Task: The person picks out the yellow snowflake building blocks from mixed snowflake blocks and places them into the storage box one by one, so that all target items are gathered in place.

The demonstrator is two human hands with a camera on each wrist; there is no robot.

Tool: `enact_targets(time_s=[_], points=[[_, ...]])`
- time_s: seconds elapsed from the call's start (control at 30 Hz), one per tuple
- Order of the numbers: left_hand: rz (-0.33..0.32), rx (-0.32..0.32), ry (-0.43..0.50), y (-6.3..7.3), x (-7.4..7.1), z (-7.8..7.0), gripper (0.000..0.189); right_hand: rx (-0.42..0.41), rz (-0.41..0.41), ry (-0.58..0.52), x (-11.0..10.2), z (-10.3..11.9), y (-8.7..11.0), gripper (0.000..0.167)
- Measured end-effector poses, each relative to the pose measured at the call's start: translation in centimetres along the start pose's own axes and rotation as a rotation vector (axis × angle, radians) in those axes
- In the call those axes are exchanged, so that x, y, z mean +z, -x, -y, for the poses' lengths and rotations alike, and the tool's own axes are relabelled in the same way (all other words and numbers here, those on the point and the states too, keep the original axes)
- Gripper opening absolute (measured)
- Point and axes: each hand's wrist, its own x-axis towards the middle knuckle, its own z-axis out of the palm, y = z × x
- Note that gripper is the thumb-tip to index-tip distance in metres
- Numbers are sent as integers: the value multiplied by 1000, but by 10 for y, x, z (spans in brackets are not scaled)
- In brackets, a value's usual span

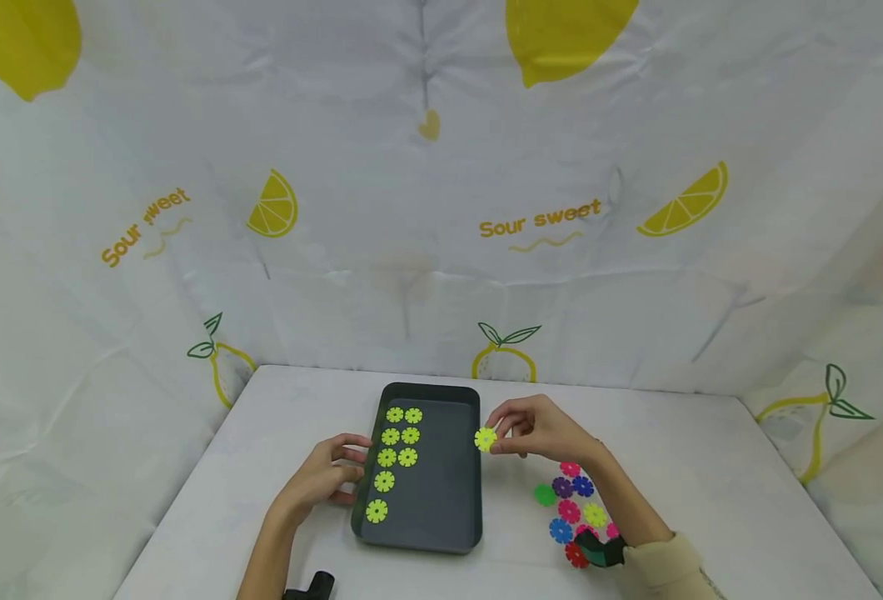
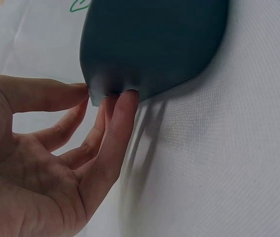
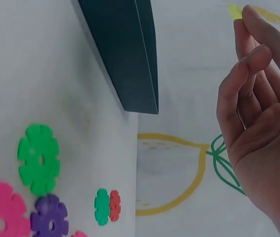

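A dark grey baking tray (image 1: 445, 475) lies on the table, with yellow notched plastic discs (image 1: 385, 482) in two columns along its left side. The left column holds several discs, the shorter one beside it 3. My left hand (image 1: 324, 473) touches the tray's left wall with its fingertips; the left wrist view shows them at the tray's edge (image 2: 154, 44). Between thumb and fingers, my right hand (image 1: 535, 429) pinches another yellow notched disc (image 1: 486, 439), held just off the tray's right rim. Only a sliver of this yellow disc (image 3: 235, 11) appears in the right wrist view.
Right of the tray lies a loose group of notched discs (image 1: 569, 511) in pink, blue, purple, green, red and yellow, partly hidden by the right forearm and its wrist strap (image 1: 599, 550). A white lemon-print cloth (image 1: 404, 250) hangs behind the white table (image 1: 209, 508).
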Motion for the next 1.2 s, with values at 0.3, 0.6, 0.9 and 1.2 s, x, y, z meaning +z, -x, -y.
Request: enact_targets(time_s=[0.3, 0.6, 0.9, 1.2], points=[[9, 0, 6, -1, -1, 2, 51, -16, 77, -34, 17, 9, -35, 24], [11, -7, 11, 0, -2, 2, 50, -18, 154, -50, 39, 13, -77, 27], [8, -14, 9, -2, -2, 2, 50, -11, 204, -69, 61, 6, -104, 26], [18, -18, 11, -2, -3, 2, 51, 55, 320, -40, 75, 1, -123, 28]])
